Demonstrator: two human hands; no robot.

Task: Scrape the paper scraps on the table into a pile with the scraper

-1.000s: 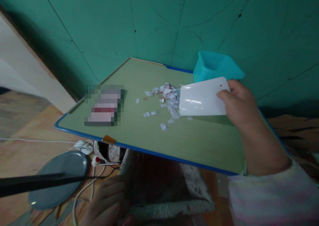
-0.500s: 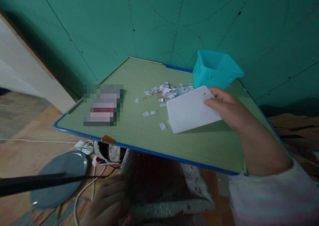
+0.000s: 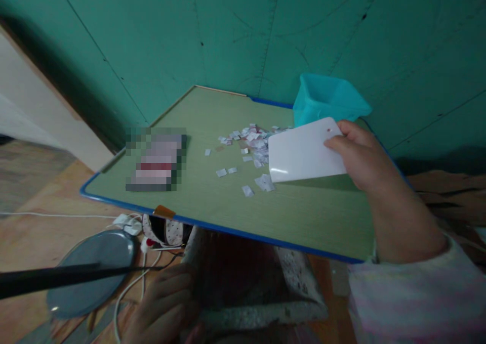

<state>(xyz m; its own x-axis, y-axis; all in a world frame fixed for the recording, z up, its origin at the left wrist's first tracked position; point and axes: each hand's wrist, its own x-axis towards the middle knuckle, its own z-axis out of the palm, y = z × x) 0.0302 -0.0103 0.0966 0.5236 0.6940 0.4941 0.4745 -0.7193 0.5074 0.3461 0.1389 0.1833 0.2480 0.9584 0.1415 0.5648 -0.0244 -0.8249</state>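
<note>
My right hand (image 3: 357, 154) grips a thin white plastic board (image 3: 304, 154) by its right end, thumb on top near a small hole. The board is held tilted above the table, over the right part of a pile of small paper pieces (image 3: 258, 141). A few loose paper pieces (image 3: 248, 190) lie in front of the pile. Behind the board stands a turquoise plastic bin (image 3: 330, 98), its lower part covered by the board. My left hand (image 3: 167, 303) is low, below the table edge, with fingers curled together; whatever they may hold is hidden.
A pixelated flat object (image 3: 157, 162) lies on the left of the green table (image 3: 212, 207), which stands against a green wall (image 3: 235, 30). Below are a grey round lid-like disc (image 3: 93, 273), white cables (image 3: 125, 288) and a dark open container with a speckled rim (image 3: 261, 313).
My right hand has lifted the white board up and slightly to the right, baring more paper pieces beneath its left end. The left hand has stayed in place.
</note>
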